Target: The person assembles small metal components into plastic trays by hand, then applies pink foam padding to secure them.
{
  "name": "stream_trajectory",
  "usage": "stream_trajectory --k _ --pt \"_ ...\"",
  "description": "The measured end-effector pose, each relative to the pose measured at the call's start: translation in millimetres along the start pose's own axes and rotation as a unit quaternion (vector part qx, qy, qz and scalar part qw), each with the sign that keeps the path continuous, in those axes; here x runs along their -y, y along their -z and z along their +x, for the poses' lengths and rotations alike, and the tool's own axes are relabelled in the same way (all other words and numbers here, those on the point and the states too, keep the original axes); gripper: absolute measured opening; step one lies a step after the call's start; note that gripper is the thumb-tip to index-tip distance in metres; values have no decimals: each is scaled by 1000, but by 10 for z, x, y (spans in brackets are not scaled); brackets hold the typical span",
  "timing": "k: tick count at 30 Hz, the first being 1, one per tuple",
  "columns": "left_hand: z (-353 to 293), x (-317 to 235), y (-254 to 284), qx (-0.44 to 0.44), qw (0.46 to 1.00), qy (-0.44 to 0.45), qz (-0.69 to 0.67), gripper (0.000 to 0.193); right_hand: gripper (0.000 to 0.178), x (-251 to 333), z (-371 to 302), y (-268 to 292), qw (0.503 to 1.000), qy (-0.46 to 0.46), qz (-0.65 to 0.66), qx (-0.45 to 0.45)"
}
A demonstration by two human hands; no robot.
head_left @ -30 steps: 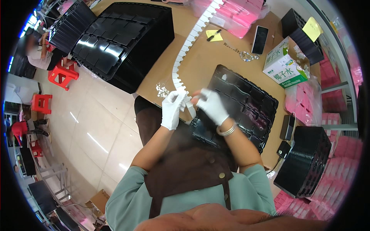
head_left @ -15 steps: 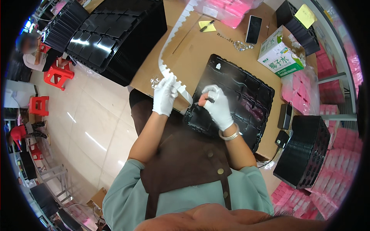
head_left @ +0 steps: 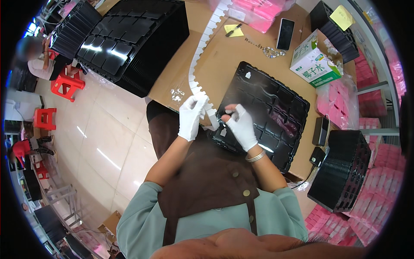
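Observation:
A long white strip with a notched edge, which looks like a strip of labels, curves down from the far edge of the table. My gloved left hand is closed on it near its lower end, at the table's front edge. Just right of the strip's loose end, my right hand hovers over a black plastic tray, fingers curled, thumb and forefinger bare. Whether anything small sits between those fingertips I cannot make out. One small white label lies at the tray's far left corner, another near its front left corner.
Tall stacks of black trays stand at the left, with another stack at the right. On the table are a phone, a bracelet, a pen on a yellow note, and a carton. Red stools stand on the floor.
The strip and my left hand have shifted right and slightly down. My right hand has drawn slightly down, and a white label now shows near the tray's front left corner.

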State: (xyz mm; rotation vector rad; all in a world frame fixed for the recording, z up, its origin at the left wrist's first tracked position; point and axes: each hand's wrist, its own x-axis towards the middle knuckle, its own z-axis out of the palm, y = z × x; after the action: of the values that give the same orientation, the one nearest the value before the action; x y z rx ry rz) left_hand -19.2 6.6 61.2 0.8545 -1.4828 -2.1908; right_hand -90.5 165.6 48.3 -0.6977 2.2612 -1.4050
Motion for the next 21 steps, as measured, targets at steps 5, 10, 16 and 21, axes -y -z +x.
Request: stream_trajectory --k 5,10,16,21 --pt "-32 31 -104 30 999 0 -17 28 16 176 75 -75 982 -64 176 10" --pt "184 24 -207 87 985 104 -110 22 5 170 5 -1 981 -49 177 -68" --pt "253 220 -268 110 955 133 -242 20 13 180 -165 328 958 213 -5 -192" --pt "284 103 -112 48 987 64 -138 15 8 -504 4 1716 924 74 -235 -294"
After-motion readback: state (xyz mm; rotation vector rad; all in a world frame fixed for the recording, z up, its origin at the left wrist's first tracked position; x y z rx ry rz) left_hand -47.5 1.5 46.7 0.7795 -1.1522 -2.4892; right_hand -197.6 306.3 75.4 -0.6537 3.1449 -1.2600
